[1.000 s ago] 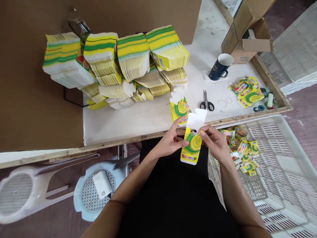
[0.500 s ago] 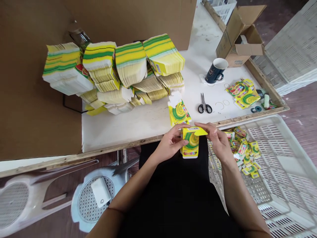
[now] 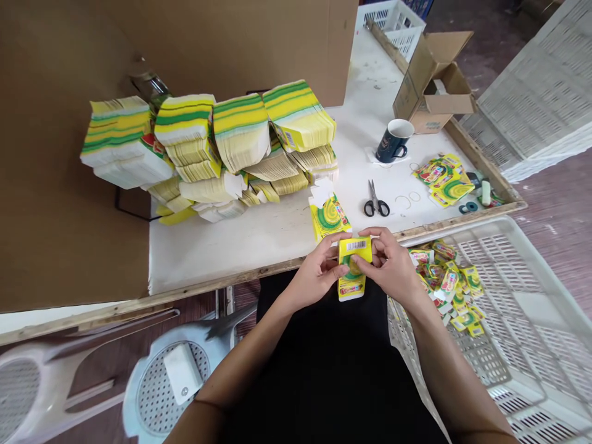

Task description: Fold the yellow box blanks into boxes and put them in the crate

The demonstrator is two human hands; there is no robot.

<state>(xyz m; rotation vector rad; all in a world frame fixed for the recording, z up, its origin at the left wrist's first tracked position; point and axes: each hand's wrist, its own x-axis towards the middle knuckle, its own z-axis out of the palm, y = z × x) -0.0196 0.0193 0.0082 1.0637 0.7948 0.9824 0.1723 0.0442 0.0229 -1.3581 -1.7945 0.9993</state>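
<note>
While the left hand grips a yellow carton between thumb and curled fingers, seemingly steadying it by the front edge of the table, the right hand pinches its barcoded flap, apparently keeping it folded.

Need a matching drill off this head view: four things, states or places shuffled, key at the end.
Things
1. Yellow carton
2. Mug
3. Scissors
4. White basket

States or places
A. Lying on the table, black handles nearer the person
B. Holds a pile of small yellow packs
C. Between the left hand and the right hand, barcode showing
D. Dark blue outside, standing upright

Pairs: 1-C, 2-D, 3-A, 4-B
</note>
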